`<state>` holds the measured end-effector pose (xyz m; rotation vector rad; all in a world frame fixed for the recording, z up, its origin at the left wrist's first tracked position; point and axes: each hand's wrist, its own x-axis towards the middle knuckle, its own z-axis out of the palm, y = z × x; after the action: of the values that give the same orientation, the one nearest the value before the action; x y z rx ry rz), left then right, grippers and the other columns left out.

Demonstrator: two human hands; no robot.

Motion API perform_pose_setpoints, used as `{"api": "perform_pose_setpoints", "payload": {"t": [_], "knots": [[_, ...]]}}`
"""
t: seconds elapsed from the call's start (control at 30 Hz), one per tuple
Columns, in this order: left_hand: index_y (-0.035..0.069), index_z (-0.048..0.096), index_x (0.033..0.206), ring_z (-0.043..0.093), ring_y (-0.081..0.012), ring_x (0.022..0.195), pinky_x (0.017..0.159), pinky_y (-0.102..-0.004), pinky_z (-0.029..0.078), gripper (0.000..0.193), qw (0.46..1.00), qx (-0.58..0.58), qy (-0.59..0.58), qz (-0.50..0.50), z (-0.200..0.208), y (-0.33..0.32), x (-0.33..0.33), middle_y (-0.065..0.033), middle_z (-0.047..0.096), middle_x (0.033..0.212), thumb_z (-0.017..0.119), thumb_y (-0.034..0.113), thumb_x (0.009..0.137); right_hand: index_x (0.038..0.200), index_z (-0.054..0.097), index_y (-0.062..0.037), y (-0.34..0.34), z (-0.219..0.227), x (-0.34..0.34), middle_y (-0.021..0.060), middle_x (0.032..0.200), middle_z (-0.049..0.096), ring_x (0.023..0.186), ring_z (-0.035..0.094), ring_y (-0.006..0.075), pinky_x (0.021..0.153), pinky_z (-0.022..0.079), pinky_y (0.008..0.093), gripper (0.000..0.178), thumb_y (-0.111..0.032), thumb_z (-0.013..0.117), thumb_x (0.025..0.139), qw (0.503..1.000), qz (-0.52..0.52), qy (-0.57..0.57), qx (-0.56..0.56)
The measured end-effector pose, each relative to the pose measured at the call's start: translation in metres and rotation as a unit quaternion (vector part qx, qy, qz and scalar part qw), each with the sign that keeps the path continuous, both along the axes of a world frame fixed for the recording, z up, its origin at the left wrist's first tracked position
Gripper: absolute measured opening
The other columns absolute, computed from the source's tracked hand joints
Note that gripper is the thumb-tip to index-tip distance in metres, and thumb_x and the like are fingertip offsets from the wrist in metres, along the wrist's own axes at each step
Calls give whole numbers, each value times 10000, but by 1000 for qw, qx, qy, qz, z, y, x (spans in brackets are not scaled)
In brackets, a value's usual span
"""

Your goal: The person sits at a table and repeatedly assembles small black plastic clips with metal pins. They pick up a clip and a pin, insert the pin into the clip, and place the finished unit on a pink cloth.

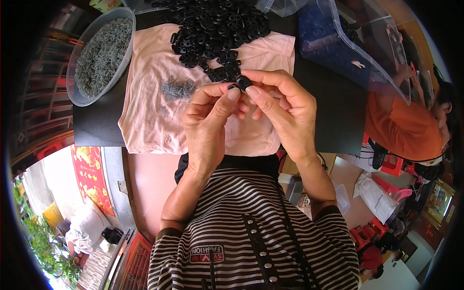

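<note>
We see both hands raised together over a pink cloth (145,111) spread on a dark desk (333,116). The right hand (285,113) has its grip clamped on a small black ring-shaped part (243,81), thumb and forefinger pinching it at the fingertips so its face is turned toward the other hand. The left hand (208,123) meets it from the side, its grip closed too, thumb and forefinger pressed around something thin against the part; what it is, we cannot tell, it is too small. Holding the piece up between both grips keeps it close to the eyes and steady from two sides.

Just beyond the grips lies a heap of the same black parts (212,29), near enough for an easy reach. To the left of the left grip, a small scatter of thin grey metal pieces (178,89) rests on the cloth, which likely keeps them from rolling away. Further left stands a clear tub (77,96) full of the same grey pieces. Beyond the right grip sits a clear plastic bin (382,72). Another person in orange (401,125) sits well apart to the right.
</note>
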<state>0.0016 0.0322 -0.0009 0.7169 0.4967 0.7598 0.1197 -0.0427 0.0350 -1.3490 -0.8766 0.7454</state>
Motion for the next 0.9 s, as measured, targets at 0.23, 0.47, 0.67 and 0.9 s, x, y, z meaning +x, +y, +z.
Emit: {"api": "perform_pose_setpoints", "payload": {"t": [0.23, 0.47, 0.67, 0.9], "knots": [[-15, 625, 1005, 601, -117, 736, 652, -238, 484, 154, 1000, -5, 0, -4, -6, 1, -1, -78, 653, 863, 592, 80, 888, 1095, 607, 6, 2, 0, -2, 67, 945, 633, 756, 618, 76, 607, 516, 189, 228, -27, 591, 870, 1000, -12, -2, -7], [-25, 627, 1011, 600, -125, 733, 654, -242, 490, 164, 1000, -11, 6, -14, 0, 2, -3, -89, 651, 859, 589, 79, 890, 1075, 610, 14, 2, 1, -1, 67, 913, 634, 750, 624, 82, 616, 517, 195, 214, -14, 594, 863, 999, -15, -31, 1], [-30, 637, 986, 605, -134, 716, 645, -245, 490, 145, 1000, 12, 18, 8, 1, 1, -3, -96, 652, 824, 600, 58, 877, 1069, 606, 33, 0, 0, -2, 62, 940, 606, 788, 614, 80, 654, 509, 185, 208, 2, 589, 864, 1000, -8, -29, -10], [-32, 637, 1001, 613, -142, 719, 660, -244, 496, 154, 1000, 8, 2, 6, 2, -2, -1, -106, 659, 832, 597, 46, 875, 1017, 612, 45, 3, -4, -3, 79, 878, 614, 724, 633, 102, 651, 532, 200, 180, 45, 594, 838, 998, -23, -43, 30]]}}
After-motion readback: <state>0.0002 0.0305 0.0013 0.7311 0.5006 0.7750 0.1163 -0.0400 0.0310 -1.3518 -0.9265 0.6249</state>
